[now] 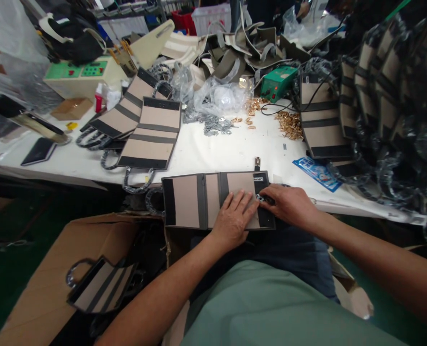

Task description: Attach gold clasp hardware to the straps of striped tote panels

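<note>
A flat beige bag panel with black stripes (195, 199) lies over the near edge of the white table (228, 149). My left hand (233, 218) rests flat on its right part, fingers stretched out and pressing it down. My right hand (289, 204) is at the panel's black right edge, fingers closed in a pinch on a small metal fitting (261, 197). A small dark strap tab (257, 163) lies just beyond the panel.
More striped panels with wrapped handles (152, 134) lie at the left, others are stacked at the right (323, 120). Gold metal fittings (289, 124), a green device (278, 81) and plastic bags sit behind. A cardboard box (55, 283) below left holds another panel.
</note>
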Motion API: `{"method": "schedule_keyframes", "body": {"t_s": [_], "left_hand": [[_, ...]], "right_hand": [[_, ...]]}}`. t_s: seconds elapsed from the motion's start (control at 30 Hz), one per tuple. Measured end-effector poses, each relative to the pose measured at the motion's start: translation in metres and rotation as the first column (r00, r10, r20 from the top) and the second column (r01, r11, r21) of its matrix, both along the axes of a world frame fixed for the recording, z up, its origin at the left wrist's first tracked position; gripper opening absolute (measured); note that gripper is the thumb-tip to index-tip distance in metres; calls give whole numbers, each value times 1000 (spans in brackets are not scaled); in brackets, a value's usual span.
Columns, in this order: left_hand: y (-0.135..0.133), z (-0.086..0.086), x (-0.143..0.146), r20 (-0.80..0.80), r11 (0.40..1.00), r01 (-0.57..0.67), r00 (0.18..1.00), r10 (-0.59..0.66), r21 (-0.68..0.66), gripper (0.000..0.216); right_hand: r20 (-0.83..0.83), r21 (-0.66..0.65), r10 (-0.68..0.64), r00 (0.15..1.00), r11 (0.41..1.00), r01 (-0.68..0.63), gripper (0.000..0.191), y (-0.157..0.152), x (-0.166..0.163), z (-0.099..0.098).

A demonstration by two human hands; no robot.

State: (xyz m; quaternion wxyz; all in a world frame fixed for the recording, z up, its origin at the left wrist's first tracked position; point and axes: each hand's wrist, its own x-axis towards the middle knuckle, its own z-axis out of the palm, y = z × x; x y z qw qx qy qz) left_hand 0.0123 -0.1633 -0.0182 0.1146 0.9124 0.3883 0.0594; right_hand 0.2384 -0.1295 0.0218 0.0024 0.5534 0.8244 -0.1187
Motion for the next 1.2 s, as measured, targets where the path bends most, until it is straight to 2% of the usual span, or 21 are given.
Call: {"method": "schedule_keyframes", "body": {"t_s": [0.17, 0.33, 0.47, 0.6, 0.93, 1.2], "left_hand": [[7, 9, 1, 9, 1000, 10, 1000, -10, -22, 81], [11, 11, 3, 14, 999, 5, 1000, -4, -35, 84], [12, 13, 3, 10, 1000, 10, 1000, -10, -27, 83], [13, 14, 3, 7, 1000, 12, 1000, -12, -21, 82], [14, 17, 3, -25, 999, 53, 998, -53, -3, 80], [16, 30, 5, -107, 996, 89, 990, -88, 7, 79]], "right_hand": [[-32, 18, -5, 999, 1000, 6, 26, 4, 3, 0], [-72, 23, 62, 995, 998, -61, 24, 5, 8, -2], [-112, 54, 7, 994, 999, -1, 32, 3, 14, -5], [-117, 57, -2, 993, 998, 9, 24, 3, 16, -8], [-158, 116, 49, 986, 993, -30, 20, 0, 15, -13], [-98, 93, 49, 994, 995, -40, 19, 3, 12, -10]]}}
